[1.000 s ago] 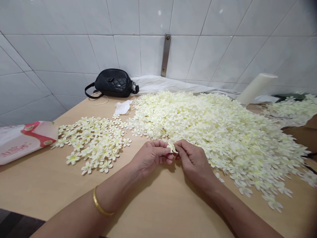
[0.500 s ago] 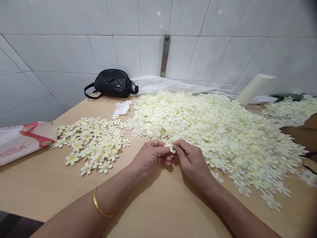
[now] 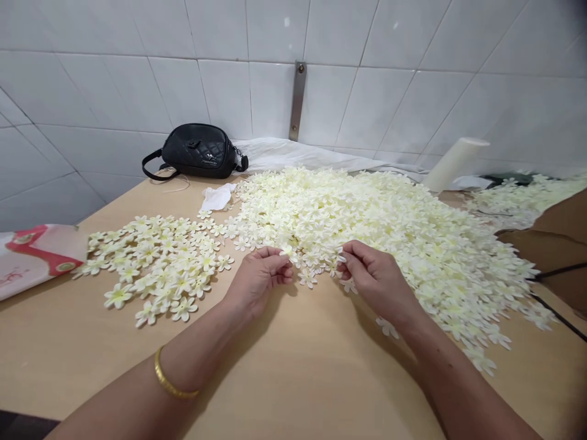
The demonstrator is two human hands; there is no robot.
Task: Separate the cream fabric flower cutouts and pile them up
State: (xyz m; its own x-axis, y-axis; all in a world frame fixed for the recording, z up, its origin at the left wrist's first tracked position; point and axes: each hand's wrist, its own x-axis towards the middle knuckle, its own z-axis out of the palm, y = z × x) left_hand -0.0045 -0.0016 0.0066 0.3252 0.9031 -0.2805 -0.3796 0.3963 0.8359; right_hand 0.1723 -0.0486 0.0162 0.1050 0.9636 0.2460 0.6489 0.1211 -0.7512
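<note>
Between thumb and fingers, my left hand (image 3: 261, 278) pinches an artificial flower (image 3: 288, 252) with pale yellow-white petals. My right hand (image 3: 373, 275), a short way to the right, is closed in a pinch on a white petal piece (image 3: 340, 255), mostly covered by the fingers. Both hands are held just above the near edge of a large heap of loose flowers (image 3: 330, 208). To the left of my left hand lies a smaller spread of flowers (image 3: 165, 256), some with small dark dots at their centres.
A black bag (image 3: 199, 150) stands at the back left, near a crumpled white tissue (image 3: 217, 197). A red and white package (image 3: 41, 260) lies at the left. A white roll (image 3: 454, 162) leans at the back right, and brown material (image 3: 559, 244) stands at the right edge.
My hands were together at one flower and are now apart, left hand to the left and right hand to the right. The view has shifted slightly.
</note>
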